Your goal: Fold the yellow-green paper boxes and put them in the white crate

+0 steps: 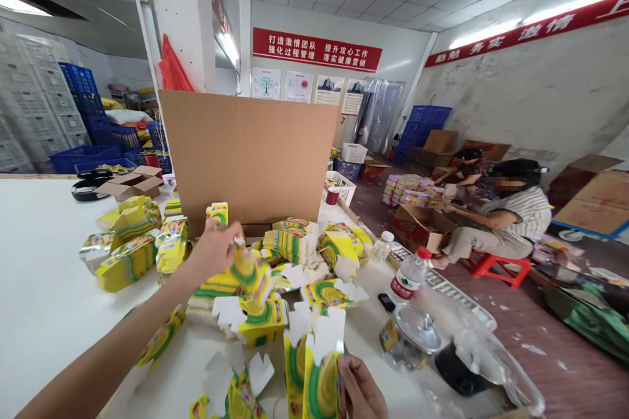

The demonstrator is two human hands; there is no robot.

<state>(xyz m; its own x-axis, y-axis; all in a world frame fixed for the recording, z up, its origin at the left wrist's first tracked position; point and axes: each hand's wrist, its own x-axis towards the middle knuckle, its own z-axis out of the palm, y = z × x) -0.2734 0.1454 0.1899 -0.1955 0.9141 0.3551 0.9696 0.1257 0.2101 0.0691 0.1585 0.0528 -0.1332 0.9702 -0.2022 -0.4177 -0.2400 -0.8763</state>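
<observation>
My left hand (216, 249) is stretched over the pile, its fingers closed on a motion-blurred yellow carton (248, 272). Near the table's front edge, my right hand (361, 386) grips the side of an upright yellow-and-green carton (322, 383) with white flaps standing open on top. A second open carton (295, 366) stands against it on the left. Between and beyond my hands lie flattened and part-folded cartons of the same print, among them a carton with open flaps (263, 321) and a stacked bundle (289, 242).
A large cardboard box (250, 157) stands behind the pile. To the right are a lidded clear jar (413, 334), a red-capped bottle (410, 278) and a black phone-like object (386, 302). More cartons (128, 262) lie left. Two people sit working beyond the table, one on a red stool (501, 268).
</observation>
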